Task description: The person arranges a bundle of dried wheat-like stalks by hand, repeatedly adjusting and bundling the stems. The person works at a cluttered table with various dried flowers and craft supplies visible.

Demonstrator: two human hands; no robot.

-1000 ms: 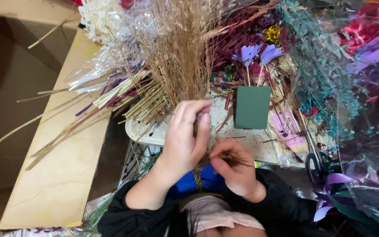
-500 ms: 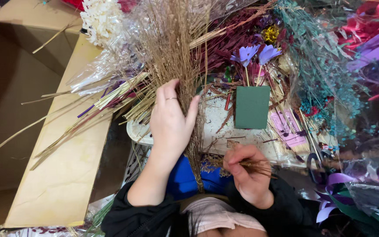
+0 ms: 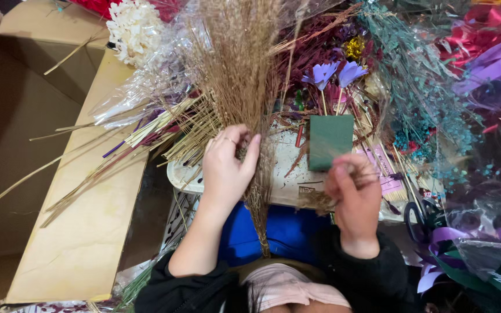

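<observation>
Cluttered floral bench, cardboard box (image 3: 42, 174) at left — dried stems everywhere.
Left hand (image 3: 227, 168) wraps the grass bunch (image 3: 244, 75) at its stems, upright over the white tray (image 3: 285, 168). Right hand (image 3: 352, 191) has moved right since 0.5 s ago, now beside the green foam block (image 3: 330, 141), pinching a small tuft (image 3: 320, 200) — blurred.

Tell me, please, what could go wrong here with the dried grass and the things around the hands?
1. The left hand holds the dried grass bunch by thin stems; a tight grip may snap them.
2. The right hand is blurred beside the green foam block, which carries two purple flowers; it might knock them over.
</observation>
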